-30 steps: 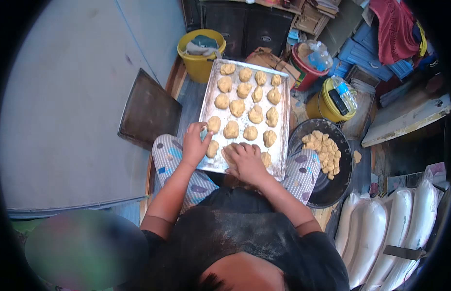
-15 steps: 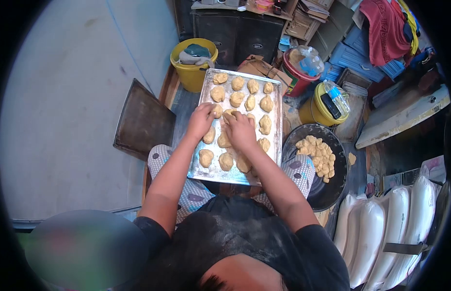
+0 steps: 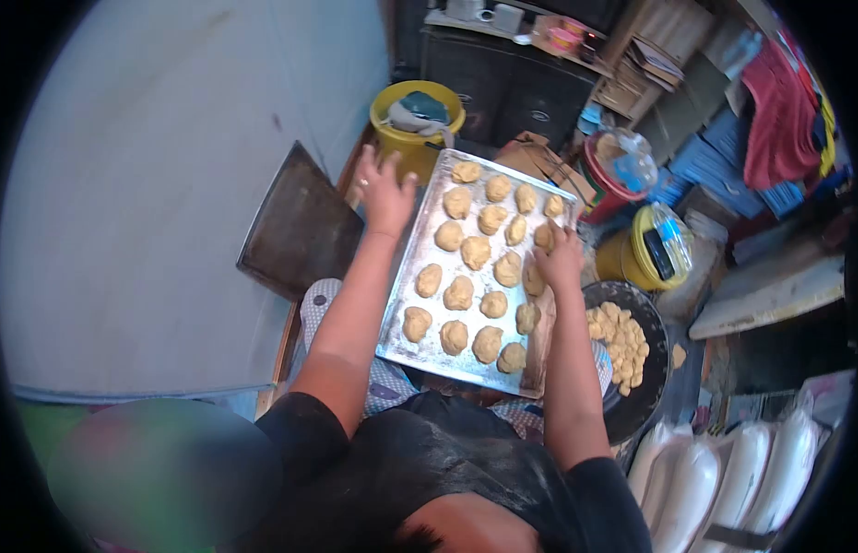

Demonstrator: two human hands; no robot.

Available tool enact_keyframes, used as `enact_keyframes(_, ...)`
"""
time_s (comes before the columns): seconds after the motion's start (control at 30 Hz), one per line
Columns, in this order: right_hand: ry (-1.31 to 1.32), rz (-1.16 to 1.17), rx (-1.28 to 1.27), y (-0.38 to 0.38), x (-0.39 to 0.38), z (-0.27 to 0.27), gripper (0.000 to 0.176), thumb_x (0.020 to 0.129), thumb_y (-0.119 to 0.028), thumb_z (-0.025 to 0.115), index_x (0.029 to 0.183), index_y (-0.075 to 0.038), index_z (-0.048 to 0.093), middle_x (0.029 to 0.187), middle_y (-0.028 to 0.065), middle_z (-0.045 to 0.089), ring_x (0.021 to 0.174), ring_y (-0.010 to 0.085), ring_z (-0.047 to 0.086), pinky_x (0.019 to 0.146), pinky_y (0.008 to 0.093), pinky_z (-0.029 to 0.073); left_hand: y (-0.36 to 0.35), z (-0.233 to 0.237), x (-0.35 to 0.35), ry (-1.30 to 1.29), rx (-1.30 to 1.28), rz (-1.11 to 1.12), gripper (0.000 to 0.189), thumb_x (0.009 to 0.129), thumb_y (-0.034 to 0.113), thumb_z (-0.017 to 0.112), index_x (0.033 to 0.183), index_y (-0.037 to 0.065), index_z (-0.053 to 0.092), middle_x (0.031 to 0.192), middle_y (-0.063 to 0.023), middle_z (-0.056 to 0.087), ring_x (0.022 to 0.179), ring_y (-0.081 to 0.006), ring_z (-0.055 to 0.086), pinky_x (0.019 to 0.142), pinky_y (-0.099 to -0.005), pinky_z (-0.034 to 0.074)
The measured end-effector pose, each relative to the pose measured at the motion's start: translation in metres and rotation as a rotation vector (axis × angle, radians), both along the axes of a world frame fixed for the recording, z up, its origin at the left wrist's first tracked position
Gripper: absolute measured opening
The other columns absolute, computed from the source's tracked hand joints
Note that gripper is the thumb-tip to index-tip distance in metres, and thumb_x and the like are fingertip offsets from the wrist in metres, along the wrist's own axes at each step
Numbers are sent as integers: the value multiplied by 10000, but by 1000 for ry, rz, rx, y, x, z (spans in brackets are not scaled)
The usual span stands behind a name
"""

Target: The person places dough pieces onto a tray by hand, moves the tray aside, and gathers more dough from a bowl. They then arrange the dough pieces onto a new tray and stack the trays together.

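A metal tray (image 3: pixel 398 324) rests across my lap, bearing several rows of lumpy dough balls (image 3: pixel 459 293). My left hand (image 3: pixel 386 195) is raised beside the tray's upper left edge, fingers spread and holding nothing. Over the tray's right side, my right hand (image 3: pixel 560 258) reaches down at the rightmost column, its fingers near a dough ball (image 3: pixel 544 237). Whether those fingers touch the ball or the tray's edge is unclear. To the right, a black basin (image 3: pixel 652 392) holds small dough pieces (image 3: pixel 621 346).
A dark flat tray (image 3: pixel 301 226) leans at the left. Beyond the dough tray are a yellow bucket (image 3: pixel 406 152) with cloths and a red bucket (image 3: pixel 606 189). Another yellow bucket (image 3: pixel 622 258) bears a phone and bottle. White filled bags (image 3: pixel 692 488) stand lower right.
My left hand has lifted off the dough and moved left of the tray. My right hand has shifted to the tray's right side. The view has turned, and the tray looks more tilted.
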State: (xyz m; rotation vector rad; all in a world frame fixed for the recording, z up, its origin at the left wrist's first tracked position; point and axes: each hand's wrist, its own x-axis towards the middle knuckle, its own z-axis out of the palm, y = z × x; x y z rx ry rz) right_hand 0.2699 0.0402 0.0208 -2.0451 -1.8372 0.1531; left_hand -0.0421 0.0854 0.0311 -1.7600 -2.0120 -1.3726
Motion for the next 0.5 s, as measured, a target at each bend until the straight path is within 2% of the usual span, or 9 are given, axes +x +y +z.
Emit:
enact_keyframes(0.1,110,111,121,-21,-16,11,616,752,-235,706,1330,-176,500,1351,204,438,1213,386,450,999,459,389,-22,9,-86,95,-50,350,473,784,320,682,1182,80,588,1379,-178,405,1313,-367,315,1042,-556,255)
enact_keyframes(0.17,259,338,180,-31,-38,2,591,752,-201,705,1306,-122,514,1318,238,445,1175,422,475,976,436,421,-30,-13,-146,174,-314,582,493,783,322,682,1173,43,570,1306,-161,462,1260,-351,377,999,-507,344)
enact_keyframes(0.2,281,391,130,-43,-61,20,571,752,-186,697,1290,-110,522,1326,239,442,1177,409,479,979,434,421,-38,-16,-165,177,-509,638,524,780,318,685,1207,48,546,1283,-161,473,1243,-344,397,968,-491,380)
enact_keyframes(0.23,341,458,29,-51,-81,31,598,761,-195,707,1314,-115,496,1342,257,419,1217,417,442,1009,455,385,-44,-35,-183,230,-496,642,630,775,356,703,1293,64,494,1328,-165,440,1259,-334,394,999,-477,374)
enact_keyframes(0.3,284,577,16,-58,-111,14,628,757,-189,693,1341,-148,467,1368,240,399,1220,407,439,1017,475,361,-46,-58,-196,470,-402,631,664,765,363,713,1314,76,472,1290,-139,480,1230,-343,428,979,-481,398)
enact_keyframes(0.33,289,601,19,-66,-126,25,541,787,-215,656,1299,-119,512,1354,212,422,1213,379,445,1006,472,351,-42,-39,-187,479,-396,607,664,765,363,713,1314,76,472,1290,-139,480,1230,-343,428,979,-481,398)
enact_keyframes(0.4,301,696,52,-77,-136,21,613,775,-220,674,1343,-140,458,1328,183,427,1241,345,404,988,472,335,-36,0,-177,345,-634,678,508,791,355,683,1175,39,578,1184,-156,584,1136,-352,530,940,-448,433)
enact_keyframes(0.43,323,723,100,-79,-141,17,611,772,-222,681,1336,-139,461,1315,179,435,1221,339,422,978,464,341,-29,-2,-179,354,-633,660,508,791,355,683,1175,39,578,1184,-156,584,1136,-352,530,940,-448,433)
enact_keyframes(0.5,328,748,54,-90,-144,20,596,773,-227,681,1323,-139,471,1313,162,440,1216,329,428,974,460,343,-10,-9,-199,89,-822,377,467,825,396,647,1055,-11,637,1078,-227,635,1026,-391,600,882,-459,468)
